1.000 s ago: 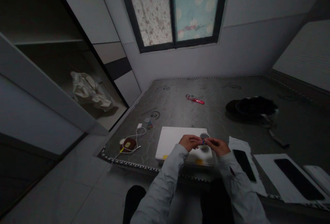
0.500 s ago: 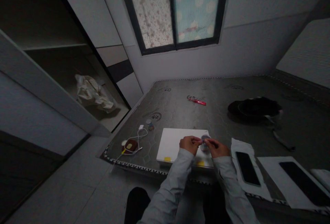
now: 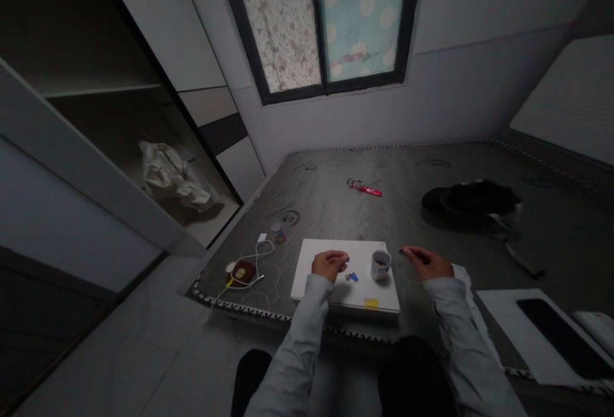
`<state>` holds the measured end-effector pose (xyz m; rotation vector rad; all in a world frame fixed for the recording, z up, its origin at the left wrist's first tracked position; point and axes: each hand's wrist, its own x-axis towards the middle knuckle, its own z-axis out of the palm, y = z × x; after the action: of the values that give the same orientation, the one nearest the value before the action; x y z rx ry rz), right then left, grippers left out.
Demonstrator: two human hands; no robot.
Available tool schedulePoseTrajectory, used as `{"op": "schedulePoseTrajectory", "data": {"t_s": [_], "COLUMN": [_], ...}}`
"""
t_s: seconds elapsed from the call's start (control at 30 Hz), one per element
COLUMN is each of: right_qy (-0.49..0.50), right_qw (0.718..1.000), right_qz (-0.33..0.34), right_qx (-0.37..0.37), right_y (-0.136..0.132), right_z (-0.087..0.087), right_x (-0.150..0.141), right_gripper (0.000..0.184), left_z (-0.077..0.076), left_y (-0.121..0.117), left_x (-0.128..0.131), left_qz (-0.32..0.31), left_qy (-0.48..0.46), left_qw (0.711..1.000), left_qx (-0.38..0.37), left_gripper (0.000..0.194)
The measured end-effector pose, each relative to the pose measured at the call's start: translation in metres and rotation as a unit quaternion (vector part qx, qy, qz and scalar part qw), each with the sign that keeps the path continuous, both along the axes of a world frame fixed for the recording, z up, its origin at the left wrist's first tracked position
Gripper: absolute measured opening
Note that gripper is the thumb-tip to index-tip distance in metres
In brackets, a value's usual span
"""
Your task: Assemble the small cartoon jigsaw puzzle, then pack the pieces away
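Note:
Over the left part of a flat white box point(image 3: 311, 276) is my left hand point(image 3: 330, 265), its thumb and fingertips closed; a tiny dark bit may be between them, too small to name. My right hand point(image 3: 428, 263) is raised past the box's right edge, pinching a small blue piece point(image 3: 400, 251). A small round white tub point(image 3: 380, 265) stands upright on the box between the hands, with something dark inside. Several small blue and brownish pieces point(image 3: 353, 276) lie on the box beside my left hand.
A brown device point(image 3: 244, 271) with a white cable and a small jar point(image 3: 277, 231) lie left of the box. Behind is a red packet point(image 3: 366, 188). A black cap point(image 3: 472, 203) and a dark phone point(image 3: 566, 339) on white paper are to the right.
My hands have moved apart, the left to the left and the right out beyond the box. The tub and the loose pieces on the box now show fully.

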<state>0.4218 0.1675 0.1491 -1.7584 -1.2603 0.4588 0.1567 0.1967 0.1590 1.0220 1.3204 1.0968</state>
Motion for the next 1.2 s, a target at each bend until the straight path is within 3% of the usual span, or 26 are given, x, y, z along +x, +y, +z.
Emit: {"op": "schedulePoseTrajectory", "data": {"t_s": [0.1, 0.27, 0.4, 0.57, 0.63, 0.7, 0.8, 0.9, 0.97, 1.07, 1.2], "right_qy": [-0.092, -0.140, -0.127, -0.107, -0.106, -0.111, -0.114, -0.106, -0.110, -0.133, -0.174], "right_qw": [0.991, 0.979, 0.986, 0.990, 0.988, 0.985, 0.980, 0.978, 0.975, 0.973, 0.970], "right_qz": [0.086, 0.136, 0.086, 0.009, -0.005, -0.028, -0.049, 0.033, 0.105, 0.154, 0.170], "right_qx": [0.031, 0.065, 0.070, 0.092, 0.108, 0.127, 0.157, 0.176, 0.160, 0.105, 0.010], "right_y": [0.018, 0.023, 0.007, -0.016, -0.026, -0.037, -0.051, -0.053, -0.044, -0.022, 0.005], "right_z": [-0.014, -0.033, -0.034, -0.038, -0.041, -0.046, -0.058, -0.084, -0.107, -0.141, -0.165], "right_x": [-0.007, -0.026, -0.025, -0.025, -0.028, -0.033, -0.048, -0.070, -0.085, -0.102, -0.114], "right_gripper": [0.040, 0.039, 0.047, 0.053, 0.054, 0.054, 0.048, 0.041, 0.039, 0.038, 0.038], "left_z": [0.000, 0.011, 0.021, 0.024, 0.022, 0.018, 0.006, -0.020, -0.041, -0.071, -0.088], "left_y": [0.004, 0.007, 0.011, 0.019, 0.021, 0.023, 0.023, 0.019, 0.013, 0.003, -0.002], "left_x": [0.010, 0.033, 0.044, 0.061, 0.060, 0.049, 0.018, -0.011, -0.018, -0.012, 0.004], "left_qz": [-0.018, -0.068, -0.107, -0.192, -0.186, -0.140, -0.067, -0.034, -0.058, -0.134, -0.161], "left_qy": [0.031, 0.084, 0.188, 0.334, 0.334, 0.304, 0.266, 0.317, 0.381, 0.448, 0.495], "left_qw": [0.999, 0.994, 0.974, 0.918, 0.919, 0.937, 0.958, 0.944, 0.917, 0.879, 0.853], "left_qx": [0.024, 0.035, 0.066, 0.100, 0.096, 0.098, 0.086, 0.087, 0.099, 0.091, 0.043], "left_gripper": [0.031, 0.020, 0.019, 0.020, 0.018, 0.018, 0.020, 0.019, 0.015, 0.022, 0.020]}}
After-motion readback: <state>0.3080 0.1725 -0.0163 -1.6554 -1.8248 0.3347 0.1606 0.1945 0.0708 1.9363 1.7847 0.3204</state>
